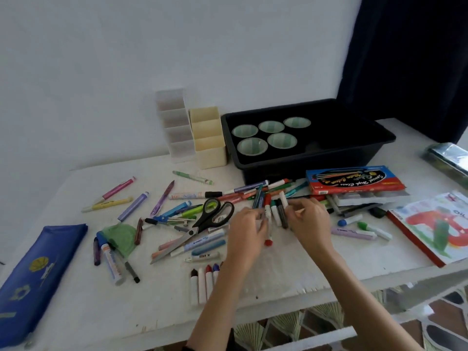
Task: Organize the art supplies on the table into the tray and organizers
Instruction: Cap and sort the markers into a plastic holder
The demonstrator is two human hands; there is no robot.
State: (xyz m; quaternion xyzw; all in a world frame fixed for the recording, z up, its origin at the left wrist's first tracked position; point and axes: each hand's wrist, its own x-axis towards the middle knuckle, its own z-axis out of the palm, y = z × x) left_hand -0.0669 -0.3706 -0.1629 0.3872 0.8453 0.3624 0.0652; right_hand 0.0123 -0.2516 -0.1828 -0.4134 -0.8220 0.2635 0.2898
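Both hands meet at the middle of the white table (76, 295) around a bundle of markers (274, 211). My left hand (247, 231) curls round the bundle's left side; my right hand (310, 224) pinches its right side. A red-capped marker (268, 242) pokes out below the left hand. A black tray (311, 158) with several green cups (252, 145) stands at the back. Left of it stand a cream organizer (210, 153) and a clear organizer (177, 138). Many markers and crayons lie scattered, with black scissors (215, 214) among them.
A blue pencil case (38, 272) lies at the front left. A red and blue marker box (354, 179) sits before the tray, and a picture book (435, 224) lies at the right edge. Several white markers (202, 285) lie in a row near the front.
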